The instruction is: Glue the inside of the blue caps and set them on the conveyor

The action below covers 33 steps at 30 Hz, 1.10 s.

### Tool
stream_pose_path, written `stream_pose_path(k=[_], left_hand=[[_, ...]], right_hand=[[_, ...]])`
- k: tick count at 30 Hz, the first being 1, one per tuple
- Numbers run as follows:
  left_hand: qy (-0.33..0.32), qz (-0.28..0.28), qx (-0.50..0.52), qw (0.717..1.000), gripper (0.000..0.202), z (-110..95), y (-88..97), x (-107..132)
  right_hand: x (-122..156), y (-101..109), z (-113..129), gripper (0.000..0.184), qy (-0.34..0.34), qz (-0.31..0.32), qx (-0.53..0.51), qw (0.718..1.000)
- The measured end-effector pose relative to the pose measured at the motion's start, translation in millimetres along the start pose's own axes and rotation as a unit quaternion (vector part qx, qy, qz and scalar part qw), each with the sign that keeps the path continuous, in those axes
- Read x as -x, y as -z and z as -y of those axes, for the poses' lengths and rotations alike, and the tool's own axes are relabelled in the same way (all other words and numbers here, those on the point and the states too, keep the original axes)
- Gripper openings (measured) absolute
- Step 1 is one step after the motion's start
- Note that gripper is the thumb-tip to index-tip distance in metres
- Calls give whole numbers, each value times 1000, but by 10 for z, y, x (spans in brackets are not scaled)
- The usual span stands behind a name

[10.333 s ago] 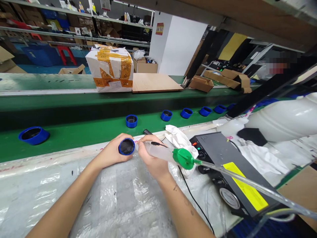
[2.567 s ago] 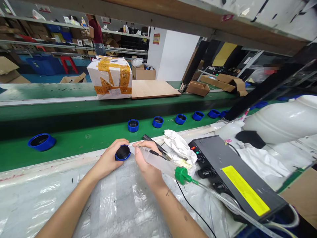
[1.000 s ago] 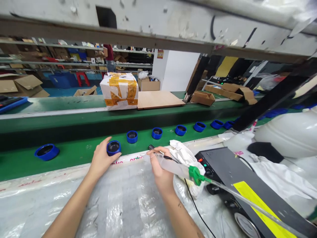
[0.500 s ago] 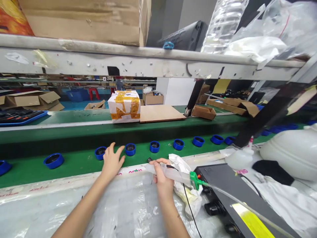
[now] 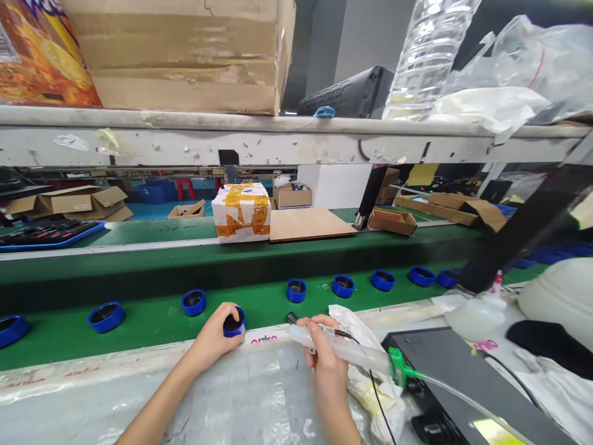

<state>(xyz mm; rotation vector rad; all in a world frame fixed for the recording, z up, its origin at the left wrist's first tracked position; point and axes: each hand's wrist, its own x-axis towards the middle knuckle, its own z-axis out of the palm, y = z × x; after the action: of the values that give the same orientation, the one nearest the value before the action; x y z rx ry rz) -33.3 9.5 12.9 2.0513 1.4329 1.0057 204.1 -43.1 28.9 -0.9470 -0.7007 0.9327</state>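
Observation:
My left hand (image 5: 214, 337) is closed around a blue round cap (image 5: 234, 322) at the near edge of the green conveyor belt (image 5: 152, 321). My right hand (image 5: 324, 349) grips a clear glue syringe (image 5: 345, 349) with a green end fitting (image 5: 398, 366) and a clear hose; its tip points left toward the cap. Several more blue caps (image 5: 296, 289) stand in a row on the belt, to the left and right of my hands.
A black control box (image 5: 445, 371) sits at the right with a crumpled white rag (image 5: 356, 334) beside it. Plastic sheeting (image 5: 231, 408) covers the near bench. A white jug (image 5: 556, 296) stands far right. A taped parcel (image 5: 242, 211) and wooden board (image 5: 310, 224) lie behind the belt, under a shelf (image 5: 278, 139).
My left hand set the earlier cap down on the belt, opened, then closed on another cap. The view tilted upward, showing the shelf above. The caps have drifted left.

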Motion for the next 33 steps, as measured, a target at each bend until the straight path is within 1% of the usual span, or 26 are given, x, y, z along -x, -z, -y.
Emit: stream_pose_path(k=[2,3,4,6,9,11,13,15,18,22,24,29,33], left_hand=[[9,-35,19,999,44,6,-43,124],[13,-41,27,999,56,5,-76,166],[16,-38,38,998,65,0,-110,196],[21,-12,63,998,71,-25,-168,230],[27,33,78,996,64,-95,-199,254],[25,55,77,995,60,-143,-187,264],[20,70,80,994,61,-178,-168,267],[20,77,85,993,64,-192,-156,265],[18,76,90,993,65,-184,-156,259],[-14,90,89,992,55,-152,-151,257],[-28,97,85,991,54,-137,-147,257],[-53,99,82,990,51,-123,-155,257],[-51,106,94,989,45,-143,-151,260]], right_hand=[[41,-17,10,31,6,11,5,1000],[61,-27,13,31,10,18,11,1000],[82,-36,14,30,15,24,18,999],[126,-56,15,29,23,41,33,998],[196,-85,20,24,40,71,64,995],[237,-98,21,20,66,96,94,989],[268,-109,16,17,90,122,128,980],[286,-120,6,13,106,141,157,972],[289,-143,-12,9,120,151,185,964],[272,-169,-27,3,134,153,204,958],[269,-173,-28,0,145,153,210,955],[296,-177,3,6,181,172,231,940],[317,-174,23,7,188,180,241,935]])
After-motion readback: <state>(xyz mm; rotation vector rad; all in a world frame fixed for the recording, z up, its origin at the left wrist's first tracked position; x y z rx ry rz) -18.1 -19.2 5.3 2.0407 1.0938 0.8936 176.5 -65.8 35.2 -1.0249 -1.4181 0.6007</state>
